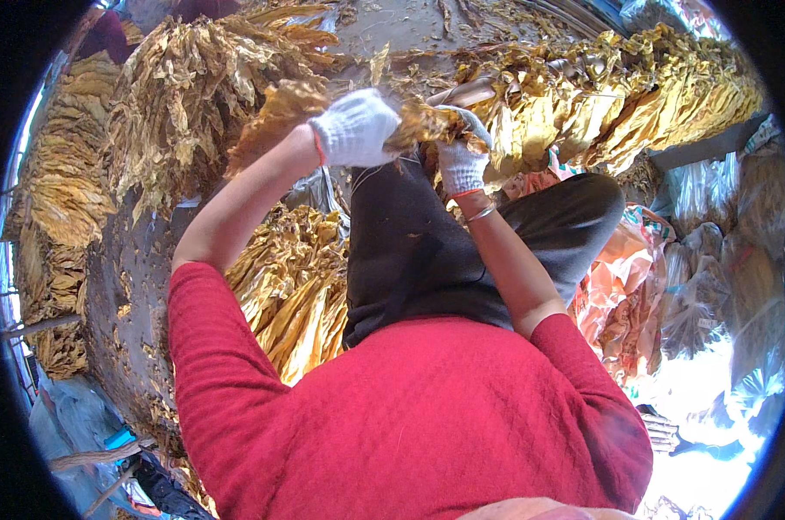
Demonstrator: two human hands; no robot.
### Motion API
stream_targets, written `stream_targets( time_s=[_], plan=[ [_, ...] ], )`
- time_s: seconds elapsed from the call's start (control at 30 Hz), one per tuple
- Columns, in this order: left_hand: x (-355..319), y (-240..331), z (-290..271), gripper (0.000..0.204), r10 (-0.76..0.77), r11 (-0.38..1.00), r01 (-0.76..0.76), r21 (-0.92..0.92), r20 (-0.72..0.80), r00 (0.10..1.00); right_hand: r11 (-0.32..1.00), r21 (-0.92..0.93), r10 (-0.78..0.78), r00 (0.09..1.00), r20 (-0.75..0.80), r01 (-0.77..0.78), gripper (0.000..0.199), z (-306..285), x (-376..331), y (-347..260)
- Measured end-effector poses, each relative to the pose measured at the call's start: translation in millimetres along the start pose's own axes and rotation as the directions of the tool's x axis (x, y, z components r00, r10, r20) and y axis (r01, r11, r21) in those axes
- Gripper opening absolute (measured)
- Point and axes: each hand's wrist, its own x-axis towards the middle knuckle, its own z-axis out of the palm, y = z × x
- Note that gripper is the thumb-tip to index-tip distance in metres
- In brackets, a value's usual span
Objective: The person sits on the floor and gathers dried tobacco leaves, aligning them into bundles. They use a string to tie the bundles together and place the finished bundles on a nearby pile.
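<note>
White knit gloves with red-orange cuffs cover both hands, raised above my dark-trousered lap. My left hand [356, 130] is closed, gripping dried brown tobacco leaves; a broad crinkled leaf [275, 121] sticks out to its left. My right hand [463, 160] is closed around a small bunch of brown tobacco leaves [423, 126] that spans the gap between the two hands. The gloves hide most of the fingertips. Just beyond my right hand lies a long row of yellow-brown tobacco leaves [652, 104].
A tall heap of dried leaves [193, 95] stands at the left, with stacked bundles [70, 147] farther left. More yellow leaves [297, 286] lie beside my left thigh. Orange plastic sacking [622, 295] and clear plastic bags [704, 277] are on the right. Sticks [102, 455] poke in at lower left.
</note>
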Motion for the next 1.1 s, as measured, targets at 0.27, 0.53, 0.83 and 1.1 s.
stream_targets(
  time_s=[0.27,0.53,0.83,1.1],
  plan=[
    [-56.4,-14.2,57.4,0.032,-0.1,0.995,0.098,-0.036,-0.065,0.993,0.987,0.094,-0.129,0.991,0.017,0.127,0.044,-9.2,9.7,-6.3],
    [-61.5,-2.5,39.6,0.036,-0.309,0.938,0.284,-0.197,-0.111,0.944,0.976,-0.094,-0.209,0.965,-0.161,0.196,0.032,-10.8,8.4,-5.2],
    [-80.9,-34.8,69.8,0.044,-0.451,0.848,0.408,-0.339,-0.056,0.891,0.964,-0.262,-0.011,0.972,-0.234,-0.052,0.023,-218.0,0.2,-12.8],
    [-123.2,-48.4,6.5,0.025,-0.432,0.883,0.31,-0.353,-0.351,0.831,0.696,-0.64,-0.532,0.832,-0.157,0.324,0.024,-347.0,117.6,-172.8]
  ],
)
